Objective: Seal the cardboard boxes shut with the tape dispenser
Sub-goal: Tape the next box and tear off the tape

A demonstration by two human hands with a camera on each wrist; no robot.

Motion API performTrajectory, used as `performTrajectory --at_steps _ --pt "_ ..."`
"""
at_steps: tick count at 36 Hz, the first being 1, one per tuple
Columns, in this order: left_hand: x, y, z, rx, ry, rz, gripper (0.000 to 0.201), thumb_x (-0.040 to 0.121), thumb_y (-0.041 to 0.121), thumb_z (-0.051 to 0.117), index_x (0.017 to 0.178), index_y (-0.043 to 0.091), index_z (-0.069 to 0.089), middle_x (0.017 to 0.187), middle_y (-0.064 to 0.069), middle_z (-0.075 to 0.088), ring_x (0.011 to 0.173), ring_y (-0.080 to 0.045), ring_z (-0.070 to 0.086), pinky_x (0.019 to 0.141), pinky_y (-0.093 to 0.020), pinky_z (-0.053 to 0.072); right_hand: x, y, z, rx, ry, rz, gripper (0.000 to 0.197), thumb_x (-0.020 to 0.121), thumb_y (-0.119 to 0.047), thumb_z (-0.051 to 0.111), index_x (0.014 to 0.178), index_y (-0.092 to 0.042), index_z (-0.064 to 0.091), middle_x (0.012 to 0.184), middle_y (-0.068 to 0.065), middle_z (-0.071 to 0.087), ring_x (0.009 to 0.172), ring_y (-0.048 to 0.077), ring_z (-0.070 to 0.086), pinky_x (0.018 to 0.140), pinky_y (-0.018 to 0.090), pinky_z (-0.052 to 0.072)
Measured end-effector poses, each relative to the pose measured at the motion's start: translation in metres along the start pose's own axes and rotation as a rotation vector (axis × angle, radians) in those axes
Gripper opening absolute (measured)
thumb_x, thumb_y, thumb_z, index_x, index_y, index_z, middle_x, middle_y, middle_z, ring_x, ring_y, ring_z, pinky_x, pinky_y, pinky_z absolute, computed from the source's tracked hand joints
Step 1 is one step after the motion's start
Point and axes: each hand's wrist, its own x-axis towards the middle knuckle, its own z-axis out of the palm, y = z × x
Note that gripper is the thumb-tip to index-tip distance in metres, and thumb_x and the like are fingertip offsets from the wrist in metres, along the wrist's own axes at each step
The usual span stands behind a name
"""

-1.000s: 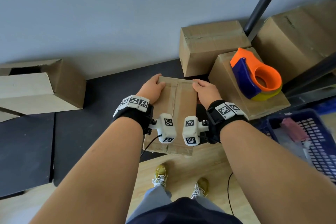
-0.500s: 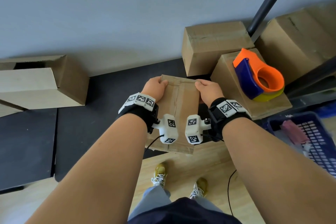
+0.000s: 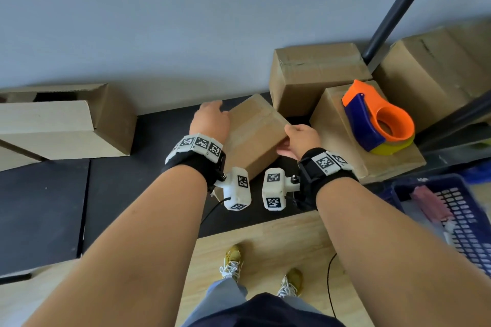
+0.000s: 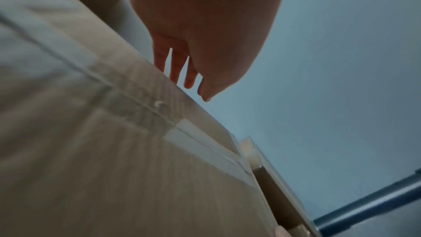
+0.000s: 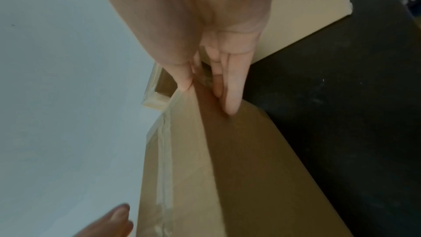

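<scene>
Head view: the small cardboard box [image 3: 252, 135] sits between both hands above the dark tabletop [image 3: 119, 188], turned so its long axis runs diagonally, far-left corner to near-right, w/ a taped seam along the upper face. Left hand [image 3: 211, 121] is on the box's far-left edge, fingers over the far side; right hand [image 3: 301, 139] is on the near-right side, thumb on top, fingers underneath. The tape dispenser [image 3: 378, 122], orange & blue w/ a yellow roll, rests on another box [image 3: 345, 138] to the right, its nose pointing away toward the wall. A taller sealed box [image 3: 313, 74] stands behind; an open-flapped box [image 3: 66, 119] lies at left. A blue basket [image 3: 462, 210] is at far right.

Left wrist view: blurred. The left hand's fingers [image 4: 177, 68] reach straight down over the box's far edge [image 4: 114, 150]; fingertips hidden behind the cardboard, so whether they curl can't be told. Clear tape crosses the box face diagonally.

Right wrist view: the right hand [image 5: 205, 42] pinches the box's [image 5: 227, 168] corner edge, thumb on the taped face, straight fingers [image 5: 232, 87] flat against the shaded side. The box's long axis runs away from the camera toward lower frame; the left hand's fingertips [image 5: 114, 219] show at the bottom.
</scene>
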Motion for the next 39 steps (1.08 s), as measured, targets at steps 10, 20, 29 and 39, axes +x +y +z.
performTrajectory --at_steps 10,20,29,39 --pt "-0.024 -0.038 -0.014 0.011 0.318 -0.265 0.048 0.089 0.018 0.045 0.135 0.006 0.036 0.139 -0.014 0.037 0.125 -0.033 0.037 0.096 -0.040 0.035 0.014 -0.013 0.033 0.092 -0.011 0.047 0.036 0.105 -0.010 0.043 0.138 0.006 0.045 0.136 0.025 0.054 0.122 0.037 0.060 0.077 0.031 0.060" --pt "-0.005 -0.044 -0.006 -0.132 0.095 -0.155 0.051 0.093 0.015 0.048 0.142 0.011 0.031 0.136 -0.013 0.046 0.110 -0.033 0.055 0.076 -0.030 0.035 0.023 -0.033 0.057 0.007 0.063 -0.069 0.065 0.098 -0.004 0.049 0.157 -0.012 0.023 0.133 0.014 0.050 0.117 0.031 0.059 0.106 0.045 0.048" --pt "0.023 -0.036 -0.010 -0.059 0.011 -0.133 0.056 0.097 0.010 0.038 0.150 0.015 0.023 0.146 -0.012 0.038 0.117 -0.032 0.052 0.079 -0.032 0.037 0.033 -0.054 0.053 -0.194 0.005 -0.141 0.069 0.103 0.000 0.040 0.160 -0.015 0.006 0.164 0.004 0.026 0.147 0.023 0.033 0.114 0.032 0.031" --pt "0.030 -0.052 -0.022 -0.043 0.001 -0.083 0.051 0.092 0.012 0.039 0.141 0.024 0.039 0.138 -0.007 0.044 0.102 -0.029 0.057 0.075 -0.032 0.039 0.032 -0.042 0.057 -0.112 0.083 -0.189 0.059 0.098 -0.006 0.054 0.153 -0.015 0.036 0.152 0.009 0.044 0.137 0.024 0.046 0.114 0.043 0.039"
